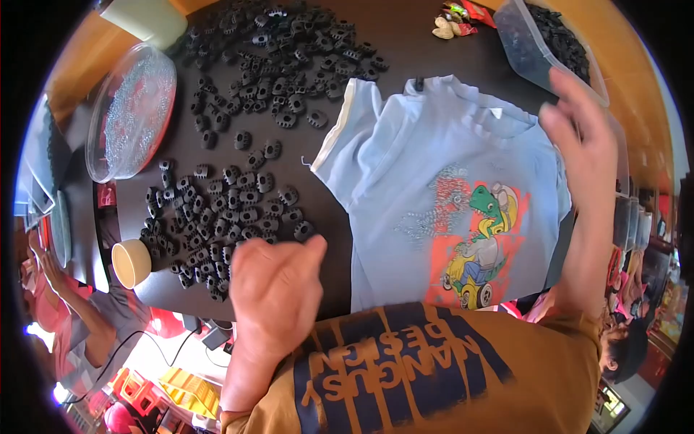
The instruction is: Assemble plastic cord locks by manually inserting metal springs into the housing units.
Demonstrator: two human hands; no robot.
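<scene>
Black toothed pieces point(249, 196), plastic by their look, lay loosely scattered at 9 o'clock on a dark table point(405, 43), with a larger heap point(271, 87) of the same kind at 11. The person's left hand point(276, 293), at between 7 and 8 o'clock, curled over the near edge of the scatter, its index finger beside one piece; whether it pinched anything could not be told, the fingertips being mostly hidden. At 2 o'clock the right hand point(584, 130) hung with thumb and fingers apart near a clear bin point(517, 36) of dark parts, nothing visible in its grasp.

Each piece appeared light and rigid, probably a little slick, its thin teeth the likeliest part to snap. Thumb and forefinger across the solid sides, clear of the teeth, looked the surest hold; the tight clustering favoured lifting from the outer edge.

Silvery bits, possibly small springs, filled a round clear tray point(165, 116) at 10 o'clock, and more glinted on a soft blue T-shirt point(390, 177) spread at 3. A cream cup point(137, 262) stood between 8 and 9.
</scene>
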